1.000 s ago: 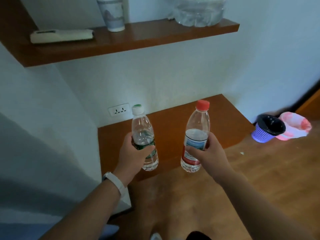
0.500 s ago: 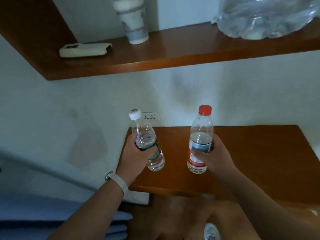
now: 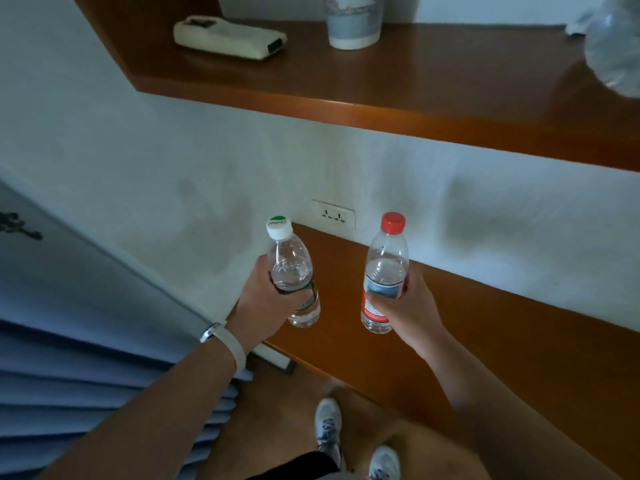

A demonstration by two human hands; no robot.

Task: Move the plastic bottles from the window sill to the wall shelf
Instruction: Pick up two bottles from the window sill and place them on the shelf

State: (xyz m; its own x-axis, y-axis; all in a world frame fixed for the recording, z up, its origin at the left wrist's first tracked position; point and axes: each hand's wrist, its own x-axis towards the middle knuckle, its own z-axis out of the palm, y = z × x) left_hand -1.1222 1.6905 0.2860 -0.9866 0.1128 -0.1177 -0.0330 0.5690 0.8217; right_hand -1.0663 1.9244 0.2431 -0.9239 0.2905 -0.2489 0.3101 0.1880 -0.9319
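Wall shelf [image 3: 398, 95]: overhead, bare wood between cup [image 3: 353, 26] and big jug [image 3: 613, 46], likely the drop spot
Lower tabletop [image 3: 485, 327]: under both bottles, untouched
Left hand [image 3: 266, 303]: wrapped round white-capped bottle [image 3: 294, 275], tilted left
Right hand [image 3: 405, 310]: clasping red-capped bottle [image 3: 384, 271] upright, forearm raised, ready to lift

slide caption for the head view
Left hand and right hand each hold a plastic bottle below the wall shelf.
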